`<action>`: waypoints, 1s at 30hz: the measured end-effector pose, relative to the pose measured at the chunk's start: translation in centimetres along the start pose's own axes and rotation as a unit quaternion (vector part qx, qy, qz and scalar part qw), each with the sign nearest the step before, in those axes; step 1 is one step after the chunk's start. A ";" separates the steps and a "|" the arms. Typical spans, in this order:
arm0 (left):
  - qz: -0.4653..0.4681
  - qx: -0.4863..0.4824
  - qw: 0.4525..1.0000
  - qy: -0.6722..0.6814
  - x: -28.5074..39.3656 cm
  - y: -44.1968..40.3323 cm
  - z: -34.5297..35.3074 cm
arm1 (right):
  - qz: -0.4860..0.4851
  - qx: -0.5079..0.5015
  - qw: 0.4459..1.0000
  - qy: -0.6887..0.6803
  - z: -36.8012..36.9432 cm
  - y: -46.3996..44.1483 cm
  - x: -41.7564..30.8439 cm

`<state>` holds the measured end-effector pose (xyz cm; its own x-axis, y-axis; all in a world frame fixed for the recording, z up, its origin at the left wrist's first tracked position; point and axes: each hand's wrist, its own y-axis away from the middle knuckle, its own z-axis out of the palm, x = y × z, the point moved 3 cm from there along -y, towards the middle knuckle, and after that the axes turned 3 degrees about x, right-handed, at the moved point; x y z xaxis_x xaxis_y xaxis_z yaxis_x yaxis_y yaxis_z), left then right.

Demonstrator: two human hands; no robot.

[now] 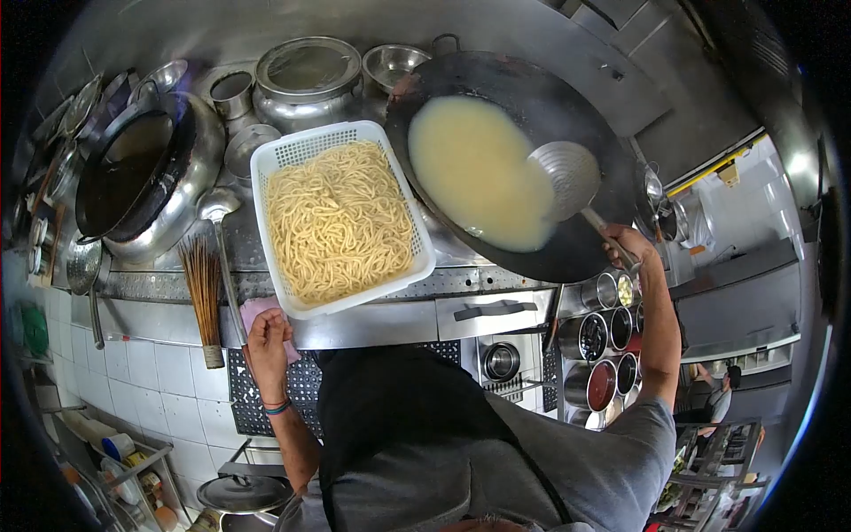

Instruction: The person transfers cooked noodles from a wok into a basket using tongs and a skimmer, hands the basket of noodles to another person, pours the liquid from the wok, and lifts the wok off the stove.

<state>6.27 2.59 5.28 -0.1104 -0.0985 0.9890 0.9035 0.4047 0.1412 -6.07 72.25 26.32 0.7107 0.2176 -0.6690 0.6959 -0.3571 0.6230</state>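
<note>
My right hand (628, 246) is wrapped round the handle of a perforated metal skimmer (567, 179). The skimmer's bowl rests over the edge of cloudy yellowish liquid (474, 168) in a large black wok (585, 115). Left of the wok, a white perforated plastic basket (424, 253) holds a heap of yellow noodles (341, 222). My left hand (269, 337) is closed, fingers curled, at the counter's front edge beside a pink cloth (262, 308) and the handle of a metal ladle (218, 206). Whether it grips either one is hidden.
A bamboo wok brush (202, 293) hangs over the front edge. A second wok (133, 168) with dark liquid stands at left. Behind are a lidded pot (308, 71) and metal bowls (394, 64). Seasoning containers (601, 383) stand at right; a person (718, 399) is farther off.
</note>
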 end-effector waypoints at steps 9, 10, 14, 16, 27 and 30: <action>0.001 -0.034 0.999 0.020 -0.3 -0.8 0.3 | 0.129 -0.232 0.948 -0.176 8.8 0.0 2.3; -0.003 -0.026 1.000 0.009 -0.2 -0.7 0.2 | 0.130 -0.247 0.941 -0.193 9.6 -0.5 2.5; -0.009 -0.006 1.000 0.001 -0.5 -0.1 -0.8 | 0.107 -0.278 0.927 -0.229 13.2 -1.3 2.6; -0.007 -0.003 1.000 0.004 -0.8 0.1 -1.4 | 0.095 -0.272 0.925 -0.247 14.6 -1.6 2.3; -0.003 0.010 1.000 0.010 -0.8 1.1 -2.7 | 0.029 -0.327 0.907 -0.265 20.2 0.0 -2.2; -0.001 0.016 1.000 0.016 -1.1 1.2 -3.0 | -0.004 -0.359 0.899 -0.251 20.0 0.5 -3.4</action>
<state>8.71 0.50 4.21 -0.0977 -0.1286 0.9869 0.8894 0.4336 0.1445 -10.22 53.14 20.76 0.6952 -0.2835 -0.6605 0.7155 0.3609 0.5982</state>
